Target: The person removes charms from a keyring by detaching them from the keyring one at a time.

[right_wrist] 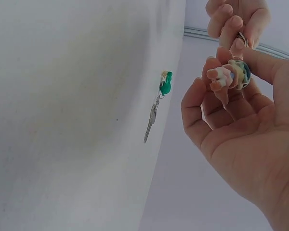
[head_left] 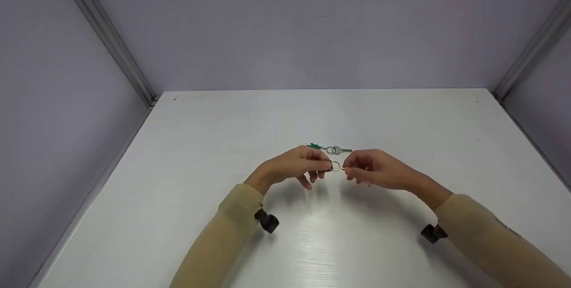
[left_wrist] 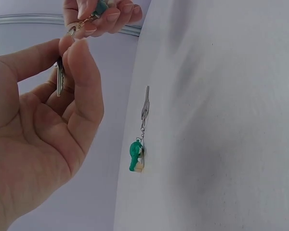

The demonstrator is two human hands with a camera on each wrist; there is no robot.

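Observation:
Above the middle of the white table my two hands meet at a small metal key ring. My left hand pinches the ring; a silver key hangs from it inside the palm. My right hand pinches the ring's other side and holds a small pale and teal figurine charm under its curled fingers. Just behind the hands, a second silver key lies flat on the table, joined by rings to a green charm.
Grey walls with metal corner rails close the table in on the left, back and right. A black wrist camera mount sits under each beige sleeve.

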